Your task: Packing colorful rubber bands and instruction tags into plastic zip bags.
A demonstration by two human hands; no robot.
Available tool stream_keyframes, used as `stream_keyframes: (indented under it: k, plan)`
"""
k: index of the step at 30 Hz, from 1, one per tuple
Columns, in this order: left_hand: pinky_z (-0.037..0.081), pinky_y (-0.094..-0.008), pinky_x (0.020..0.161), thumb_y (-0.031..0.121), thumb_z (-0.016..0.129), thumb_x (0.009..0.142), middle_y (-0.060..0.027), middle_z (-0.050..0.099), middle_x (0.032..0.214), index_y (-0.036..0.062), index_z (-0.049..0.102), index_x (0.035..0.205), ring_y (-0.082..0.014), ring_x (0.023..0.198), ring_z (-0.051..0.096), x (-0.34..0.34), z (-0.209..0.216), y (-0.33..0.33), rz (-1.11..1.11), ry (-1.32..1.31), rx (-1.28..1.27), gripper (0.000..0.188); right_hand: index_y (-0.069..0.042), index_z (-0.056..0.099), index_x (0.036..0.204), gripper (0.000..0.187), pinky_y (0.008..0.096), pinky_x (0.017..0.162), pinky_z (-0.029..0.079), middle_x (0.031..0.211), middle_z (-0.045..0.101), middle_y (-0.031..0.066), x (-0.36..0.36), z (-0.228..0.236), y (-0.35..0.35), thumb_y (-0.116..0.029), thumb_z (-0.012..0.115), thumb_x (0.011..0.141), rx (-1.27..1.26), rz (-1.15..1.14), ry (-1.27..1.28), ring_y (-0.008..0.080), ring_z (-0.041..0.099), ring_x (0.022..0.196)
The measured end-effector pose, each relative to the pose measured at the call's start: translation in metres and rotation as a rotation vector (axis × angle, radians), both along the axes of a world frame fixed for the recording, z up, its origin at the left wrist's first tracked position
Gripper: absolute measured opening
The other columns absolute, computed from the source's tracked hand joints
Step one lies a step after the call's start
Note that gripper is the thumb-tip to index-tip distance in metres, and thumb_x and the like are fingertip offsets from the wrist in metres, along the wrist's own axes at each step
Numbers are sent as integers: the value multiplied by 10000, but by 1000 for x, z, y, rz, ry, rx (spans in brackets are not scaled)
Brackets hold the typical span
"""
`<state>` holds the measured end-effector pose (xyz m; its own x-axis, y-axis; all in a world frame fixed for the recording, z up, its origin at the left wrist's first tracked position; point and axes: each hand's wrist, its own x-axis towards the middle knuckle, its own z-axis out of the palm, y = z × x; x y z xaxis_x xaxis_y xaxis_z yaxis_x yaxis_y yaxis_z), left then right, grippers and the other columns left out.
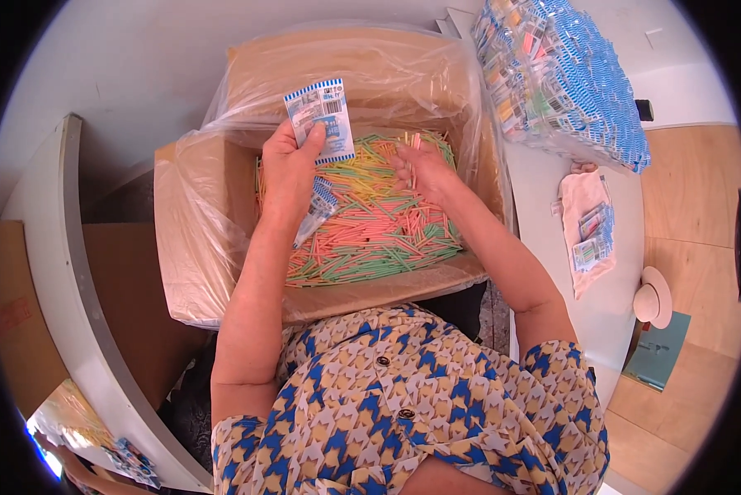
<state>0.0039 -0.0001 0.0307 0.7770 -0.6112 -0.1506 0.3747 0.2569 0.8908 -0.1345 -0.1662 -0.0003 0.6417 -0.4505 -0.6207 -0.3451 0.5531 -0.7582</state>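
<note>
My left hand pinches a flat blue-and-white packet upright, with the thumb across its face. To its right, my right hand has its fingers closed round a few thin pastel sticks, whose ends poke out past the fingertips. Both hands are over a large cardboard box lined with clear plastic. Inside lies a thick layer of loose thin sticks in pink, green and yellow. More blue-and-white packets rest on the sticks beside my left wrist, partly hidden by it.
A big clear bag full of similar packets stands on the white table at the right. Nearer are a pink cloth with several packets, a round beige object and a teal booklet. A curved white panel edge rises at left.
</note>
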Motion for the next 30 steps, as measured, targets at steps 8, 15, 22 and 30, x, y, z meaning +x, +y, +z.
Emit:
stream_keyframes:
  k: [8,15,22,30]
  plan:
    - [486,-229,703,37,553,900,-14,658,907,4,627,1019,-56,767,582,-5,-1,-1,-40,-34,2,144,-127,453,774,211,261,393,265,582,405,-46,40,-20,-5,-223,588,904,-184,70,46,69,311,443]
    - [469,-223,726,95,523,934,1,650,932,20,616,1065,-44,809,568,-9,-6,-2,-206,-18,-15,178,-128,441,699,268,309,425,348,585,431,-23,17,24,1,-289,553,882,-63,95,37,103,367,465]
    - [461,-217,720,148,519,946,9,654,935,36,628,1045,-40,790,565,-18,-19,-2,-449,-125,86,185,-150,437,662,330,231,430,251,606,444,-29,-31,46,-2,-349,500,918,-259,-13,-126,58,361,496]
    - [457,-220,656,108,541,926,20,649,815,2,657,960,-37,715,553,-35,-22,-2,-498,-220,78,161,-135,512,690,308,214,398,222,596,460,-43,-47,81,10,-349,554,907,-402,-78,-153,31,361,473]
